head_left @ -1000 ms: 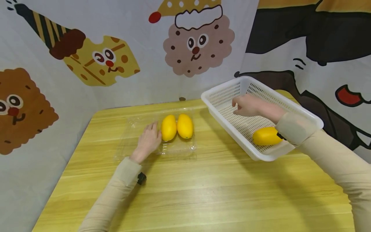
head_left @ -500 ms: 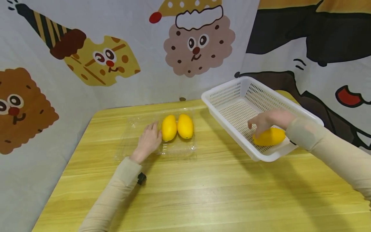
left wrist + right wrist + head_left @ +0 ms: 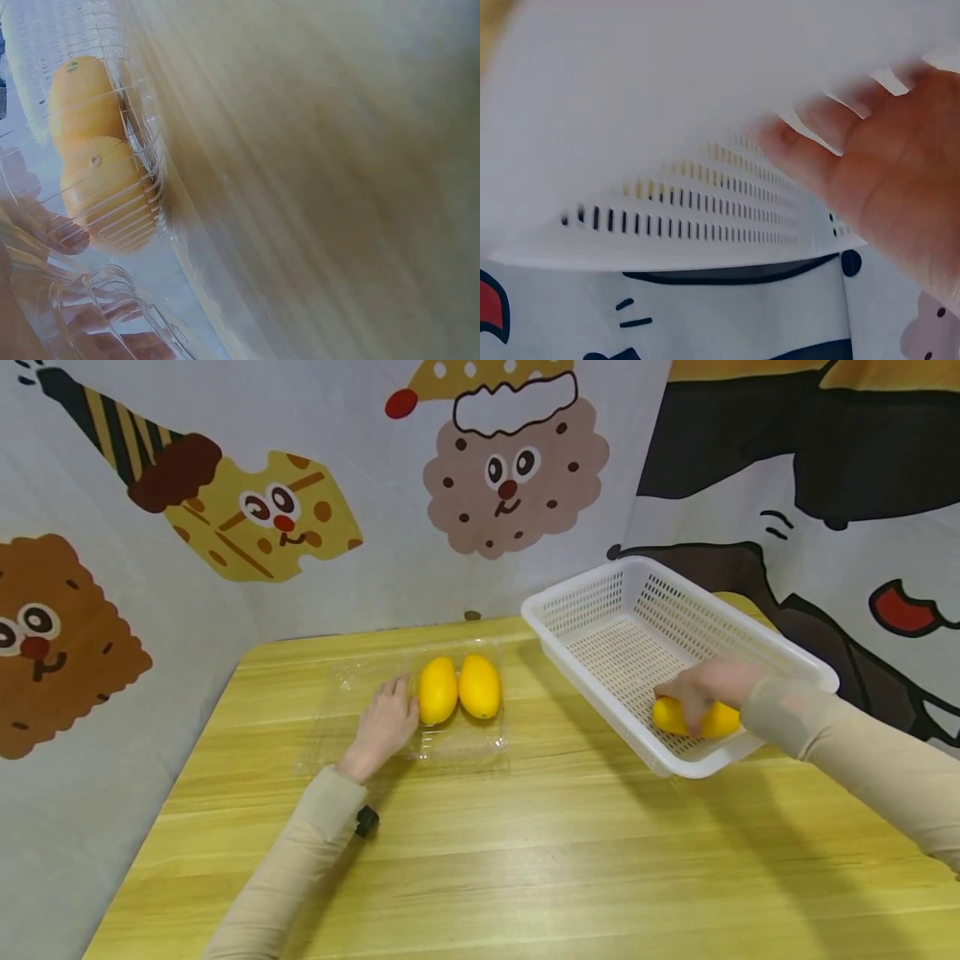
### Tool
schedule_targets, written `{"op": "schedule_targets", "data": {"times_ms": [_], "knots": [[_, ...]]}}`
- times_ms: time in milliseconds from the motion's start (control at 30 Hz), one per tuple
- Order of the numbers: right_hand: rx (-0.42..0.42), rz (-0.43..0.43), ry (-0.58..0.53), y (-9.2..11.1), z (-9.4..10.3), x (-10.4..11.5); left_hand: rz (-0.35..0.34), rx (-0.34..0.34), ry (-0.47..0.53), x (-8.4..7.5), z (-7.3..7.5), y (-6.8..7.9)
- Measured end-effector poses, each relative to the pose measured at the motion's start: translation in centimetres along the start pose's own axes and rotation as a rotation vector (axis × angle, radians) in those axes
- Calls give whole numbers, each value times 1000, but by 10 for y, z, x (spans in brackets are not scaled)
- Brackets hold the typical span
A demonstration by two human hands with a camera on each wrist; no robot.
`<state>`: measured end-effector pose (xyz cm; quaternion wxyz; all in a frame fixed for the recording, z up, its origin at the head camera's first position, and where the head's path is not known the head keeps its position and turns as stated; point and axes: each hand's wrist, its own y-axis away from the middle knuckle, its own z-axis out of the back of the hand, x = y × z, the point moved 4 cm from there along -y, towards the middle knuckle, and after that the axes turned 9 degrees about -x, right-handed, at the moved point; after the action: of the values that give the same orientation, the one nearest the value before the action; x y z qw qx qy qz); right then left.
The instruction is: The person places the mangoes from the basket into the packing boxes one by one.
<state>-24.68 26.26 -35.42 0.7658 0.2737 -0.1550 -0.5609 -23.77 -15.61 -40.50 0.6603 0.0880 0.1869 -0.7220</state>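
Observation:
My right hand (image 3: 708,689) reaches down into the white basket (image 3: 600,693), its thumb and fingers around a yellow mango (image 3: 723,720) that lies on its side at the near end. Motion blurs these fingers, and in the right wrist view the basket wall hides the fingertips and the mango. On the left, my left hand (image 3: 386,722) rests with relaxed fingers on a clear plastic clamshell box (image 3: 465,747). Two more mangoes (image 3: 437,691) lie side by side in the box's right half, just beside that hand. Through the plastic, the left wrist view shows both mangoes (image 3: 109,195).
A yellow wood-grain table (image 3: 487,852) carries the box and the basket. The basket stands at the back right, with high slotted walls. Behind the table hangs a white cloth (image 3: 360,410) printed with cartoon food.
My right hand has moved from the basket's middle toward its near end and lowered onto the mango there. My left hand, the box and its two mangoes have stayed still.

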Motion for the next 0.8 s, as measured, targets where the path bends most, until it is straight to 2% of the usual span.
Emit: {"op": "schedule_targets", "data": {"times_ms": [333, 533, 800], "knots": [[-82, 0, -10, 0, -7, -3, -1, 5, -9, -2, 1, 0], [-91, 4, -21, 1, -7, -2, 9, 14, -9, -1, 0, 0], [-116, 83, -40, -1, 1, 1, 14, 17, -9, -2, 1, 0]]}}
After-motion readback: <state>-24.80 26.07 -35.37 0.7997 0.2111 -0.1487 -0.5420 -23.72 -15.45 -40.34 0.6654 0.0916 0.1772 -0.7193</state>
